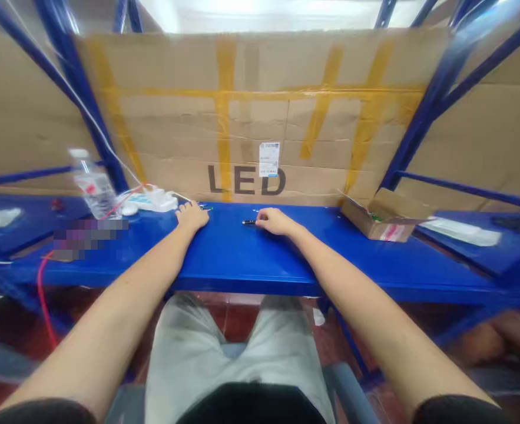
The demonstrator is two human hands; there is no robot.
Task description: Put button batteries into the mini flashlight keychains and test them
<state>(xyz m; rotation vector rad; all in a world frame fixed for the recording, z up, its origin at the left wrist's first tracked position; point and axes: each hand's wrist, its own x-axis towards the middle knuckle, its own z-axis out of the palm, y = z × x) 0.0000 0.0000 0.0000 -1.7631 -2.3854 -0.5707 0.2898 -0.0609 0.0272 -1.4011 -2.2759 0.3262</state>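
My left hand (pixel 192 216) lies palm down near the back of the blue table, its fingers spread. By its fingertips are some small thin pieces with a bit of green (pixel 207 207), too small to name. My right hand (pixel 275 221) rests on the table right of centre with its fingers curled together. From its fingertips a short, slim black pen-like object (pixel 248 222) points left, lying close to the tabletop. My fingers appear closed on its right end, which they hide. A few tiny light specks (pixel 256 211) lie just behind this hand.
A power strip (pixel 153 200) and a plastic bottle (pixel 94 185) stand at the left, with a red cable (pixel 43 294) hanging over the edge. An open cardboard box (pixel 386 218) sits at the right. A large cardboard sheet (pixel 175 135) walls off the back between blue posts (pixel 419 123).
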